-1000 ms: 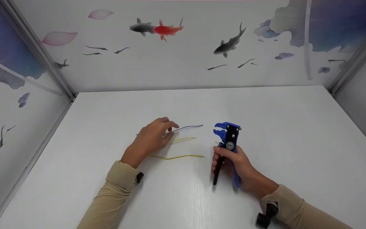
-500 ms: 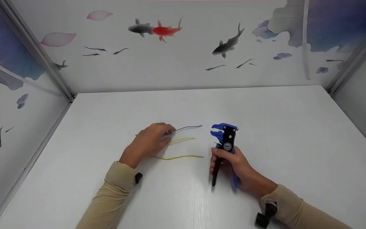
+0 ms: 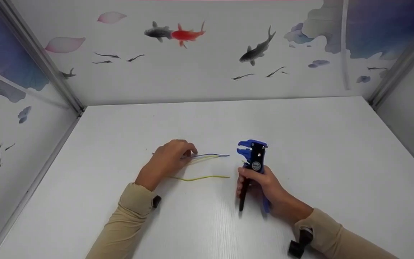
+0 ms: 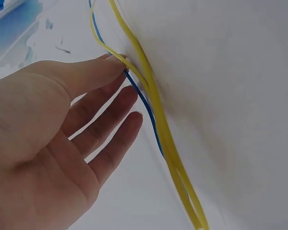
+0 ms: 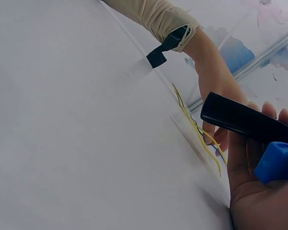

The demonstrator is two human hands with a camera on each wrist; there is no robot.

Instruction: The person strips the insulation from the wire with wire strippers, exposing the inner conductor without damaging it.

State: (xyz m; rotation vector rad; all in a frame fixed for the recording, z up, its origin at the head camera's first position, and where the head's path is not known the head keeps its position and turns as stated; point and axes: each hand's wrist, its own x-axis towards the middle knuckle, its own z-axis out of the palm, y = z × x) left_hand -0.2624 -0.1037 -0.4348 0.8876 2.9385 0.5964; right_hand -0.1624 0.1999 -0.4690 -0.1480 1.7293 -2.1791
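Note:
My left hand (image 3: 167, 160) pinches a blue wire (image 4: 145, 103) between thumb and index finger, the other fingers loosely bent. In the head view the free end of this blue wire (image 3: 217, 155) points right, along a yellow wire (image 3: 200, 160). Closer to me lies a second yellow wire (image 3: 203, 177). Both yellow wires pass close by the fingertips in the left wrist view. My right hand (image 3: 270, 181) grips the handles of a blue and black wire stripper (image 3: 257, 153), its notched mouth facing left toward the wire ends. The left hand hides part of the wires.
A white table (image 3: 300, 126) carries everything. Printed panels with fish stand behind it (image 3: 210, 79) and along both sides. A small black wrist device (image 3: 300, 242) hangs at the right sleeve.
The blue wire's free end has swung toward me, down beside the upper yellow wire. My left fingers have closed in on it. The right hand and wire stripper have barely shifted.

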